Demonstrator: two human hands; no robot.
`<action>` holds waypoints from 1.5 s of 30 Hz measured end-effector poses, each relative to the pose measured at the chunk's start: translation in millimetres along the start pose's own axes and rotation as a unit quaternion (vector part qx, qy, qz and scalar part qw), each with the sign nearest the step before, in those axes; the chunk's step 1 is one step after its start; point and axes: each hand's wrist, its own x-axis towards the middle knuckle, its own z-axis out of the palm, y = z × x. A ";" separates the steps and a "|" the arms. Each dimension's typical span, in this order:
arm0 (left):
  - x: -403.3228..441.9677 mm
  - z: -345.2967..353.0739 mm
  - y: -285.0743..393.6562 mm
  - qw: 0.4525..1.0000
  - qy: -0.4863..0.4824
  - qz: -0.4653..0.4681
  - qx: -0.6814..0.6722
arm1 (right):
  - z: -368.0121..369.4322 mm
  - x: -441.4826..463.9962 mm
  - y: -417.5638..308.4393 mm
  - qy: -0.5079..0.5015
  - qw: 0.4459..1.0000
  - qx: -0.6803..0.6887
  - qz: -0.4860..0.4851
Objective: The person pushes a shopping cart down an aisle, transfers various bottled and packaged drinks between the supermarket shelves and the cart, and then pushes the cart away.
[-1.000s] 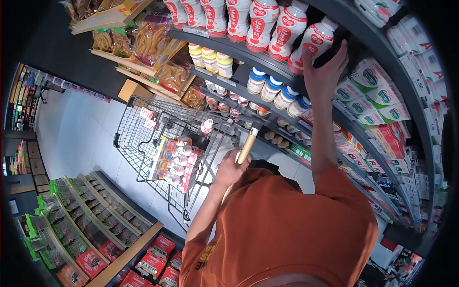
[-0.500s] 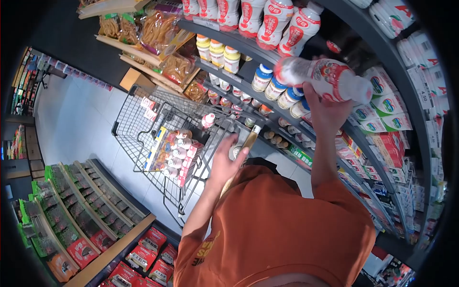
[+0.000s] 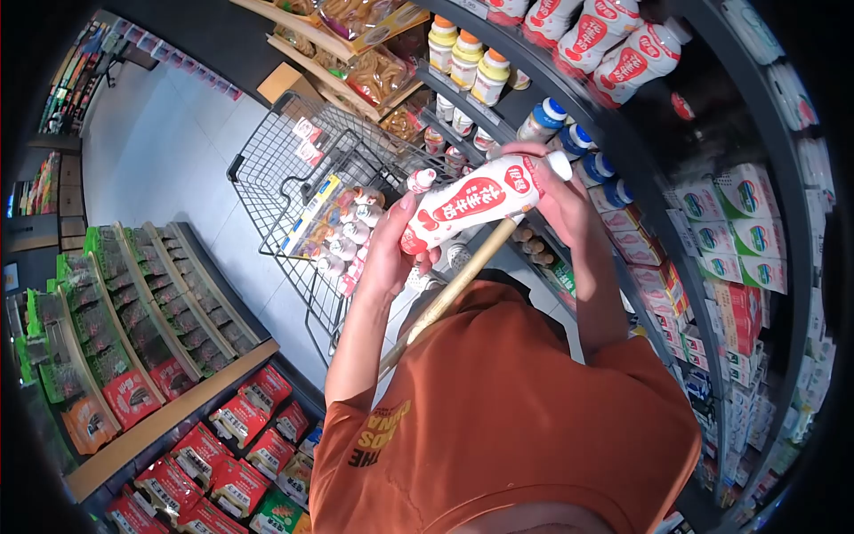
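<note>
The left hand [image 3: 386, 254] gripped the bottle [image 3: 476, 201] near its base, towards 8 o'clock; the right hand [image 3: 571, 206], its neck, towards 2. It looked moderately heavy, smooth, slightly squeezable, probably surest held at mid-body. Some right fingers were hidden; the cart [image 3: 235, 167], towards 10, was partly covered.

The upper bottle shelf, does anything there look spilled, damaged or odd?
No spill or damage shows. Slightly odd: a small red patch apart from the row, in the dark space beside the end bottle, too unclear to identify.
</note>
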 end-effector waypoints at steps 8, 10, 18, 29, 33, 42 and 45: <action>-1.7 -54.1 -34.3 0.998 0.043 0.033 0.019 | -27.9 0.5 17.9 -0.108 0.972 -0.131 0.163; -5.3 -74.9 -46.7 0.999 0.028 0.017 0.009 | -9.3 -0.3 23.1 -0.155 0.940 -0.184 0.241; -14.4 -91.5 -64.7 0.980 0.158 0.010 0.118 | 8.0 28.7 68.6 -0.144 0.895 -0.406 0.112; -20.4 -86.1 -126.8 0.820 0.123 0.079 0.553 | 8.3 139.1 203.1 -0.150 0.693 -0.695 0.123; -21.6 -88.0 -127.5 0.820 0.107 0.087 0.556 | -10.6 139.5 257.4 -0.129 0.680 -0.719 0.068; -24.3 -87.6 -124.8 0.811 0.105 0.074 0.571 | 1.2 134.0 241.3 -0.081 0.747 -0.651 0.108; -21.4 -88.7 -126.1 0.806 0.103 0.082 0.577 | 4.8 128.1 251.8 -0.060 0.747 -0.652 0.113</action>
